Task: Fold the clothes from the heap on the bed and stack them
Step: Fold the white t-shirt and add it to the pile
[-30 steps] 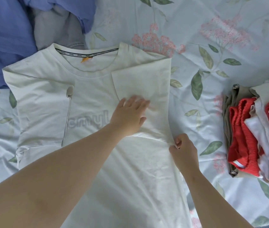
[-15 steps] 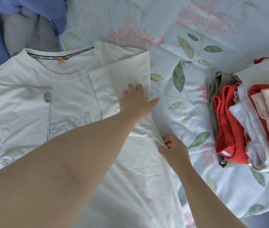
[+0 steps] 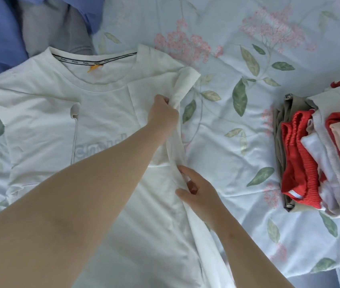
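A white T-shirt (image 3: 46, 113) lies flat on the bed, collar away from me, both sleeves folded in over the chest. My left hand (image 3: 161, 114) grips the shirt's right edge near the folded sleeve and lifts it. Lower down, my right hand (image 3: 198, 190) pinches the same edge at waist height. The edge between the two hands is raised off the sheet. A stack of folded clothes (image 3: 318, 154), red, white, beige and olive, sits at the right.
The heap of unfolded clothes (image 3: 5, 32), blue and grey, lies at the top left, touching the shirt's shoulder. The floral bedsheet (image 3: 233, 132) lies bare between the shirt and the stack. The bed's edge (image 3: 331, 273) shows at the bottom right.
My left hand was pressing flat on the folded sleeve; now it grips the shirt's right edge. Both hands have raised that edge off the sheet.
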The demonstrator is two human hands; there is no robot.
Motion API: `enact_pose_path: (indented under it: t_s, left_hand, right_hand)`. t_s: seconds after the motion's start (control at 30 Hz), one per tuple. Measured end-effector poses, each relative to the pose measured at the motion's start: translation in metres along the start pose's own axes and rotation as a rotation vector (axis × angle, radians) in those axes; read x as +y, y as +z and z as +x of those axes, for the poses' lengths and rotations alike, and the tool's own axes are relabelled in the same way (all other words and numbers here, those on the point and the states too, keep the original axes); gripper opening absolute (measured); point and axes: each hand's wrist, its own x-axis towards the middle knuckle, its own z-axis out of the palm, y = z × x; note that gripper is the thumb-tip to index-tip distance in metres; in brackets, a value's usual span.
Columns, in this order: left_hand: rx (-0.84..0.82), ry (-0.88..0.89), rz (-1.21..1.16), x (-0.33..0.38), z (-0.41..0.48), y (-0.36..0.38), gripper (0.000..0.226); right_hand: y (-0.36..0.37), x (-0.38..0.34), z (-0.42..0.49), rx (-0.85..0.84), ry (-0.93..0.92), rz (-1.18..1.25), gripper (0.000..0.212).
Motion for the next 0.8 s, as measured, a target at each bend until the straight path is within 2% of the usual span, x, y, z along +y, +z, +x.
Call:
enact_pose_path:
  t_s: [0.1, 0.17, 0.23, 0.33, 0.4, 0.47, 0.53, 0.6, 0.7, 0.8]
  left_hand:
    - [0.02, -0.146, -0.409, -0.017, -0.002, -0.047, 0.021]
    - [-0.043, -0.121, -0.483, -0.036, -0.006, -0.086, 0.013]
    - [-0.081, -0.079, -0.543, -0.06, -0.01, -0.124, 0.016]
    - [-0.044, -0.119, -0.718, -0.095, -0.011, -0.18, 0.024]
    - [-0.001, -0.174, -0.897, -0.117, -0.006, -0.216, 0.039]
    - [0.034, -0.187, -1.043, -0.143, 0.0, -0.252, 0.042]
    - [0.064, -0.269, -1.016, -0.166, 0.006, -0.277, 0.042]
    - [0.093, -0.386, -0.866, -0.184, 0.011, -0.29, 0.04]
    - [0.088, -0.34, -0.658, -0.183, 0.018, -0.294, 0.044]
    - [0.115, -0.253, -0.609, -0.166, 0.027, -0.299, 0.044]
  right_hand:
    - [0.036, -0.017, -0.003, -0.085, -0.02, -0.026, 0.061]
    - [0.066, -0.026, -0.003, -0.147, -0.031, -0.069, 0.062]
    - [0.1, -0.033, -0.005, -0.215, -0.039, -0.112, 0.062]
    - [0.15, -0.042, -0.005, -0.263, -0.084, -0.152, 0.064]
    - [0.183, -0.045, -0.002, -0.263, -0.115, -0.151, 0.064]
    - [0.216, -0.047, 0.003, -0.244, -0.117, -0.162, 0.063]
    - [0.242, -0.044, 0.007, -0.231, -0.094, -0.229, 0.062]
    - [0.261, -0.037, 0.01, -0.212, -0.044, -0.318, 0.063]
    - [0.275, -0.026, 0.007, -0.17, 0.004, -0.446, 0.062]
    - [0.273, -0.02, -0.001, -0.12, 0.026, -0.538, 0.064]
